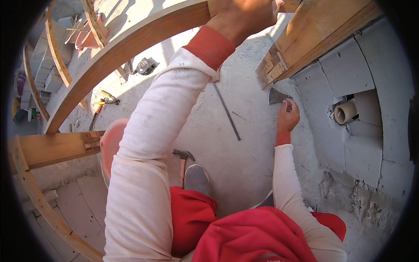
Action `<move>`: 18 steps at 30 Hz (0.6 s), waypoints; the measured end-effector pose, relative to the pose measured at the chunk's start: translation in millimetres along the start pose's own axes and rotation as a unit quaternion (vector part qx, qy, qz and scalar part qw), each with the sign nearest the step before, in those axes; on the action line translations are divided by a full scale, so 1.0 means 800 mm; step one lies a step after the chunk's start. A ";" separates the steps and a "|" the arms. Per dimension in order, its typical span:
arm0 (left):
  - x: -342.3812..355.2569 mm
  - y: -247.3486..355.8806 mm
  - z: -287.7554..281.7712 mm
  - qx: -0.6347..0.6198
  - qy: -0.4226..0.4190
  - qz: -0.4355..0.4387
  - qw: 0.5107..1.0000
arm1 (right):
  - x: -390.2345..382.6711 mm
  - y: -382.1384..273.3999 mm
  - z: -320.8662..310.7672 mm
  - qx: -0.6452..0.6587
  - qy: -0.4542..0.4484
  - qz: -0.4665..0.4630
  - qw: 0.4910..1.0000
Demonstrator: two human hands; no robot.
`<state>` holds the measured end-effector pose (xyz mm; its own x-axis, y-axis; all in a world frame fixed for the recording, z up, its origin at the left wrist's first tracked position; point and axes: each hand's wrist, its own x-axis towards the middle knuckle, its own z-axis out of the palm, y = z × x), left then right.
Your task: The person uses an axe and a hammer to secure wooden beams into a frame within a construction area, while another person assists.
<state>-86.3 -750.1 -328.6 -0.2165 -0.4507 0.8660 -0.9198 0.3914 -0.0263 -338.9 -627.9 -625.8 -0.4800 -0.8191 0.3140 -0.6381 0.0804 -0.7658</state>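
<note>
My left hand [242, 17] is closed over a curved wooden beam [144, 30] at the top of the view; some of its fingers are hidden behind the wood. Lower and to the right, my right hand [288, 115] has its fingers curled against a hatchet [277, 95]. The dark wedge-shaped blade points left, and its handle is hidden. Just above the blade stands the lower end of a thick wooden post [301, 43]. A claw hammer [182, 168] lies on the floor beside my shoe.
A grey block wall [331, 83] with a pipe [345, 112] in an opening rises at right. On the floor lie a metal rod [227, 111], orange-handled pliers [104, 99] and a tape measure [146, 66]. A pink bucket [114, 139] stands left, near more curved wooden ribs [56, 48].
</note>
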 end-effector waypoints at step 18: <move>0.009 0.008 -0.017 0.029 -0.049 -0.014 0.998 | -0.008 0.045 -0.072 -0.235 -0.174 0.160 0.943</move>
<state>-89.6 -740.1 -315.6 -0.2197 -0.5384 0.8135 -0.9426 0.3321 -0.0348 -393.5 -587.2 -623.5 -0.5188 -0.8404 -0.1568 -0.7299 0.5309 -0.4306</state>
